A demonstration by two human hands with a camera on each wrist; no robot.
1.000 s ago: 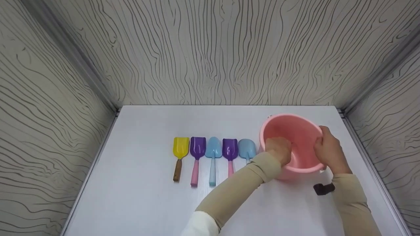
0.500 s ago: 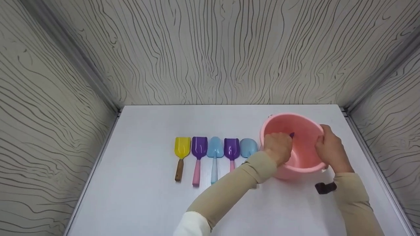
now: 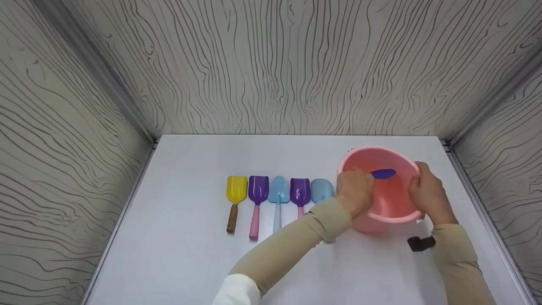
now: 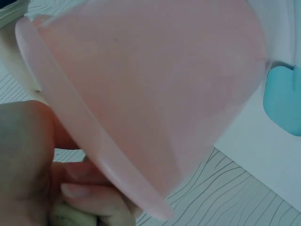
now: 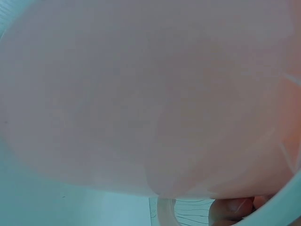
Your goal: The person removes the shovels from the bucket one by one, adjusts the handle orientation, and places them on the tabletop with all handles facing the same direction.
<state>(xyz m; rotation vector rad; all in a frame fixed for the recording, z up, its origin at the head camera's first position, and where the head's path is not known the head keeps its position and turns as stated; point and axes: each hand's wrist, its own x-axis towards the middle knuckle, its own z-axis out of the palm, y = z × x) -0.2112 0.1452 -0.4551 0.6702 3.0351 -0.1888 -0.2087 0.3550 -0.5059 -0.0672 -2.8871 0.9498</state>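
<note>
A pink bucket [image 3: 379,219] stands tilted at the right of the white table, its mouth facing me. My left hand [image 3: 355,190] is at the near left of its mouth, fingers curled round the handle of a toy shovel whose purple blade [image 3: 384,173] shows inside the bucket. In the left wrist view, a bit of the tan handle [image 4: 73,216] shows below the curled fingers [image 4: 96,200]; the bucket wall [image 4: 155,84] fills most of that view. My right hand [image 3: 432,192] grips the bucket's right rim, thumb on the inner side. The right wrist view shows mostly bucket wall [image 5: 141,94].
Left of the bucket lies a row of toy shovels: yellow [image 3: 236,189], purple [image 3: 258,188], light blue [image 3: 278,189], purple [image 3: 300,192] and light blue [image 3: 322,189]. My left forearm crosses over some handles. Wood-patterned walls [image 3: 271,67] enclose the white table [image 3: 182,254].
My left hand has drawn up and slightly left out of the bucket, bringing the shovel's purple blade into sight. The right hand keeps its grip on the rim.
</note>
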